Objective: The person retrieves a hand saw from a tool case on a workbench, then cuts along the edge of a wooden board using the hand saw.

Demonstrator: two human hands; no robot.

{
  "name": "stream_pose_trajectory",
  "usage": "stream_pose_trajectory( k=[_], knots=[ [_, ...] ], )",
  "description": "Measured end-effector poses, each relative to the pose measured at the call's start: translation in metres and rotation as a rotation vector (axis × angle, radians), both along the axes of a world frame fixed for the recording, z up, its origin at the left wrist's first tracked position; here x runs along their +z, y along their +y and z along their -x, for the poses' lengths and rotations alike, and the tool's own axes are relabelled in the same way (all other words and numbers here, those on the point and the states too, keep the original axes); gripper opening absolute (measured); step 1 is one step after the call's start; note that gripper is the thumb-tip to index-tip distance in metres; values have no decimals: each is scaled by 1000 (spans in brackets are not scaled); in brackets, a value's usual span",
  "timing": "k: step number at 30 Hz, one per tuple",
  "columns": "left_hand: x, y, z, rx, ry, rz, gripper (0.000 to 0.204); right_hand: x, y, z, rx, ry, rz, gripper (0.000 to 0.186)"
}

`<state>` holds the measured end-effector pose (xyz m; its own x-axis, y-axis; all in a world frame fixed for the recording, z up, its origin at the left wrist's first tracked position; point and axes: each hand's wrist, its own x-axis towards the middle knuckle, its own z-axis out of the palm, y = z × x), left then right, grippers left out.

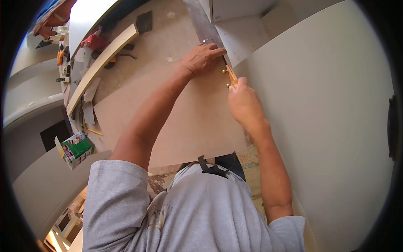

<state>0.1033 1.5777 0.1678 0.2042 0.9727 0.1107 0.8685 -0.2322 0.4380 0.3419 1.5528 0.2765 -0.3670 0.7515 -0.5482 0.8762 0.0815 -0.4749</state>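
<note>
My right hand [247,103] is closed around a slim orange-brown wooden tool [231,74] with two small round brass-coloured knobs on its left side. The tool's far end meets the right edge of a pale brown sheet [184,113], close to the lower end of a dark grey strip [202,25]. What its tip does there is too small to tell. Up and to the left of the tool, my left hand [204,59] presses down with its fingers stretched toward that edge. It rests near the dark strip and appears to hold nothing.
A large pale panel [327,105] stands along the right side. To the left lie a curved light wooden strip [105,63], a red cloth-like item [93,41], a pencil [95,132] and scattered offcuts. A green and white box [77,149] sits at the left edge. A dark square piece [144,22] lies farther off.
</note>
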Motion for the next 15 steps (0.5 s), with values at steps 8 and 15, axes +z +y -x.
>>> stream_pose_trajectory(
  k=[8,15],
  knots=[
    [-11,1,4,0,0,37,31,113,-78,-81,-120,-66,177,32],
    [-1,0,1,3,37,-6,31,-15,6,3,-10,114,-44,33]
  ],
)
